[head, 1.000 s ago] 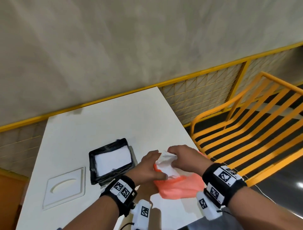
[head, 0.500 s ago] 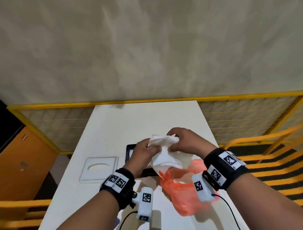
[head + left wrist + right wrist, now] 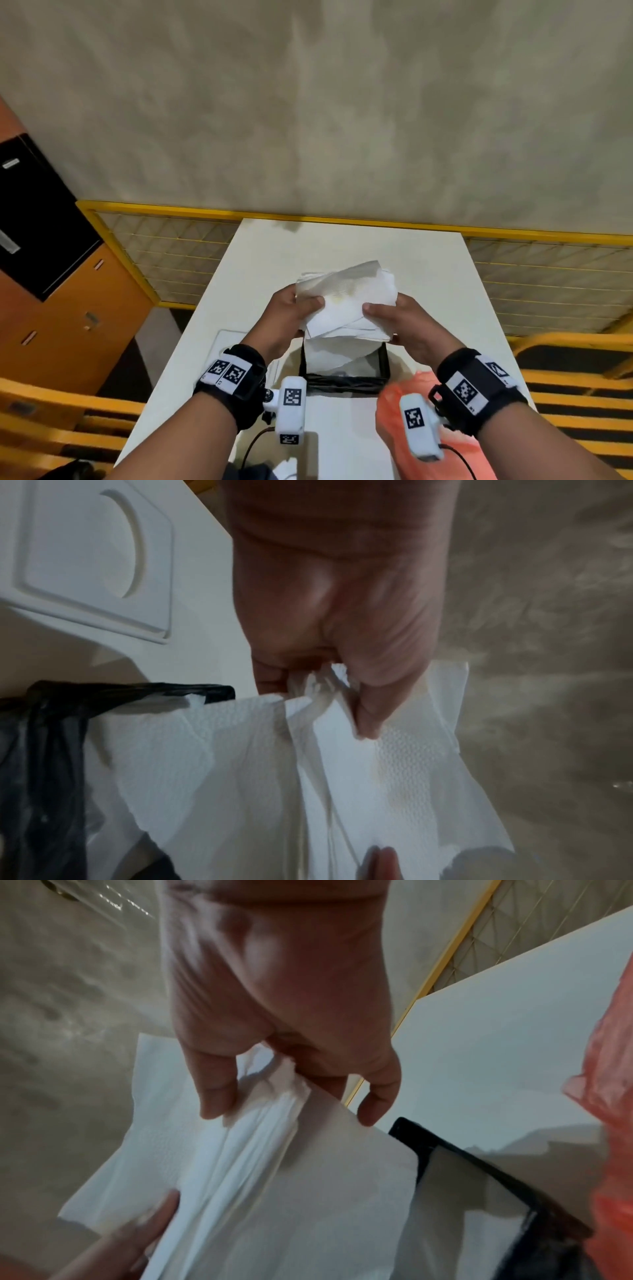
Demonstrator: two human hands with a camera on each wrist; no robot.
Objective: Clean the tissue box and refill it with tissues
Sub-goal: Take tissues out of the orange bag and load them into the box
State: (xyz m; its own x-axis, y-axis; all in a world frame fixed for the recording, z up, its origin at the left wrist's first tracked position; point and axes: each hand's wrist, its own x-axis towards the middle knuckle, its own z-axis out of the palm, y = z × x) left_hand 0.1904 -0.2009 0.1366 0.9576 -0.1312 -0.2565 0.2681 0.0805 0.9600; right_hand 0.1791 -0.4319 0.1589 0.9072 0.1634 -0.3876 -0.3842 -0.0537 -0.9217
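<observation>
Fingers (image 3: 310, 303) of left hand (image 3: 279, 317) and right hand (image 3: 407, 323) pinching tissues (image 3: 346, 301) between them; below, black box (image 3: 344, 377) half hidden, lid (image 3: 92, 558) cut off.

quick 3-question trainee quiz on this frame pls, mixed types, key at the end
1. True or false: the tissue stack rests flat on the table.
2. The left hand holds: A) the orange bag B) the tissue stack C) the white lid
3. Fill in: the black tissue box sits directly ___ the held stack.

Key: 1 false, both hands hold it up, the right hand on its other side; 2 B; 3 below.
</observation>
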